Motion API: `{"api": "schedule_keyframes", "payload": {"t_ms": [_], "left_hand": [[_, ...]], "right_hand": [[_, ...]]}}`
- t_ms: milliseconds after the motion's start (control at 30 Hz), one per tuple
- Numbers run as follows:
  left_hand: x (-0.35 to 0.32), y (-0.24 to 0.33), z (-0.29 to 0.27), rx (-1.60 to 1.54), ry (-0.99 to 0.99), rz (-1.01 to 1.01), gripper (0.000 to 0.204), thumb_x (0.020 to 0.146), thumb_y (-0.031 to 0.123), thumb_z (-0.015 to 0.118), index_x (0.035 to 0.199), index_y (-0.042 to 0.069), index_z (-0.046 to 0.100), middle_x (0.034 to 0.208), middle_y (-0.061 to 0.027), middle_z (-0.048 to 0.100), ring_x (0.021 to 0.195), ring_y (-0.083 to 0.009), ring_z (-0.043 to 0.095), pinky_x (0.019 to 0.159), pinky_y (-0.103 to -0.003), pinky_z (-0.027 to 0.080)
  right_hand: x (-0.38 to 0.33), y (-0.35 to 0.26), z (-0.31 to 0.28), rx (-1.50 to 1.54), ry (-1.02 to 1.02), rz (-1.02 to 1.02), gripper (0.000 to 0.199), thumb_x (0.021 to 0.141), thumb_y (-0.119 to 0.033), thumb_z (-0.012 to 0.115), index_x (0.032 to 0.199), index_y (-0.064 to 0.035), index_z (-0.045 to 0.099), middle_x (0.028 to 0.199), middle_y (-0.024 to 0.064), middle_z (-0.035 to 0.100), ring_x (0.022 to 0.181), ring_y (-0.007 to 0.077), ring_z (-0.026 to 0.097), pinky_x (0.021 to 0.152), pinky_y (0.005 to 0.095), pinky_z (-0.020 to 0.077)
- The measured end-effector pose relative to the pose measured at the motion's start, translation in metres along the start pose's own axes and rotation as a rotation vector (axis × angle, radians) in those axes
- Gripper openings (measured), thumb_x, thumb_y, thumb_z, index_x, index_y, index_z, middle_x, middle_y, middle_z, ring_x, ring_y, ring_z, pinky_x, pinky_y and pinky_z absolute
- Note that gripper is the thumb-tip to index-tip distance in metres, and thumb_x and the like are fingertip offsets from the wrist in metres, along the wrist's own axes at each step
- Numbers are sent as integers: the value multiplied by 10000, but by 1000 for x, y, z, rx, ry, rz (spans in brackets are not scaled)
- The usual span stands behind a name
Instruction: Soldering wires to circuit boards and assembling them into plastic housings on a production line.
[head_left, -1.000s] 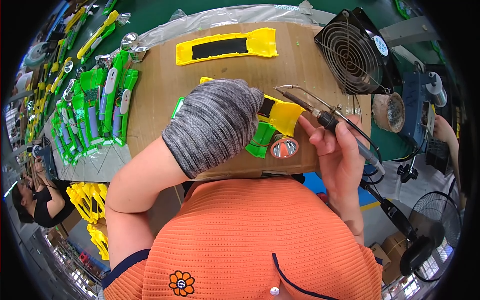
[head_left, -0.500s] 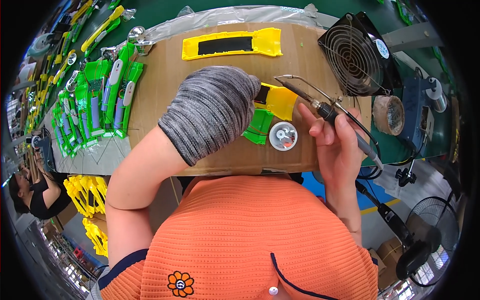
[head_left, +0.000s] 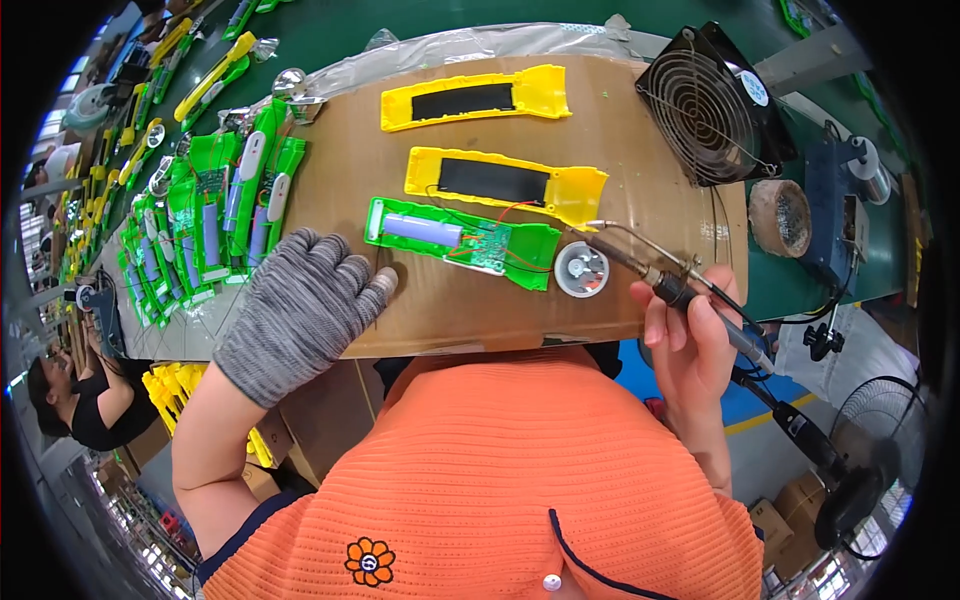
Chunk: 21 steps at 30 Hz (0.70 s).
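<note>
My right hand (head_left: 692, 325) grips a soldering iron (head_left: 676, 291), its tip pointing left with a bent feed tube above it. Close to the tip lies a white reflector cup (head_left: 582, 270). Left of the cup rests a green flashlight half-shell (head_left: 528, 250) with a lavender battery cell (head_left: 422, 230), a circuit board (head_left: 488, 244) and red and black wires. Just beyond it is a yellow half-shell (head_left: 580, 195) with a black panel inside. My left hand (head_left: 300, 310), in a grey knit glove, is apart from these near the board's front edge, empty, its thumb spread from the fingers.
Another yellow half-shell (head_left: 545, 92) lies at the back of the cardboard (head_left: 330, 150). Several wired green half-shells (head_left: 205, 160) crowd the left. At right stand a black fan (head_left: 705, 105), a round brown pot (head_left: 779, 218) and a blue soldering station (head_left: 828, 215).
My left hand has moved left and nearer to me, off the half-shells, uncovering the green one. The soldering iron has come down, its tip now near the reflector cup and yellow half-shell.
</note>
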<state>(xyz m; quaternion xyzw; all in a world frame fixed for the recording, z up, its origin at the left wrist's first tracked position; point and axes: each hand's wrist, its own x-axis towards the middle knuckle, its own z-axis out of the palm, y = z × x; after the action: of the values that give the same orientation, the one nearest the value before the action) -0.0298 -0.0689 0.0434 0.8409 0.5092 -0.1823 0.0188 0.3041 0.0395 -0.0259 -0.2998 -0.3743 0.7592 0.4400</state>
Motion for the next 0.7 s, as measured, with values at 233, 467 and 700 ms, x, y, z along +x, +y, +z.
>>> {"api": "schedule_keyframes", "payload": {"t_ms": [233,467,700], "left_hand": [[2,-12,30,-83,361,36,287,819,167,606,1096,115,660,1069,-49,659,1087,-259,608,934,-433,460],[40,11,28,-592,557,-37,192,837,115,667,1025,153,659,974,-31,657,959,-266,617,856,-395,479],[59,13,17,-627,457,-71,132,837,123,691,962,80,695,892,-108,651,851,-308,629,749,-420,523]], "right_hand": [[-11,21,13,89,-173,95,199,951,-83,595,1019,-49,412,942,245,671,689,228,656,710,377,563],[-6,29,11,-22,-37,-48,194,947,-78,593,998,-50,408,880,196,657,658,222,643,679,363,562],[-4,21,14,-82,-77,45,189,947,-70,599,975,-44,414,752,131,606,640,213,640,630,349,552]]}}
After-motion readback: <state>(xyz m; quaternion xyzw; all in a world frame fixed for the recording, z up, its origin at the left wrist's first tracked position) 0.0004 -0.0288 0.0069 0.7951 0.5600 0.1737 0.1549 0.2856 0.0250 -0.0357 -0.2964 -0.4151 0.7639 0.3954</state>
